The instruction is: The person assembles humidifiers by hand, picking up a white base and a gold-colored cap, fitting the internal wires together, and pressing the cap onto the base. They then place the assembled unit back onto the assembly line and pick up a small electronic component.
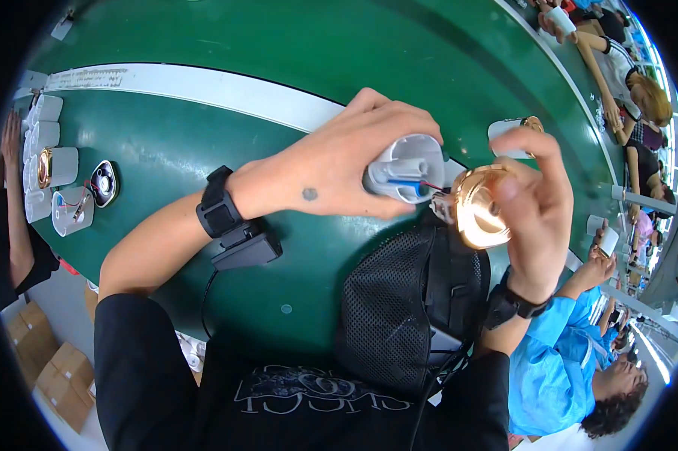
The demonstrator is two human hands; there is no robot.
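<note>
My left hand (380, 143) is wrapped round a white plastic housing (375, 179). The housing's open end is turned to the right, showing a white tube and a bit of blue inside. A shiny gold round cap (478, 218) is gripped by the fingers of my right hand (540, 214), just right of the housing. Cap and housing are apart, and a thin red wire runs out of the housing toward the cap. A small part at the cap's left edge is hard to make out.
A white-and-gold unit (504, 135) lies beyond my right hand. A black mesh bag (388, 308) rests at the table's near edge. White housings (42, 135) and an oval dark-faced part (104, 183) stand at left. Co-workers sit on both sides; cardboard boxes (65, 379) are on the floor.
</note>
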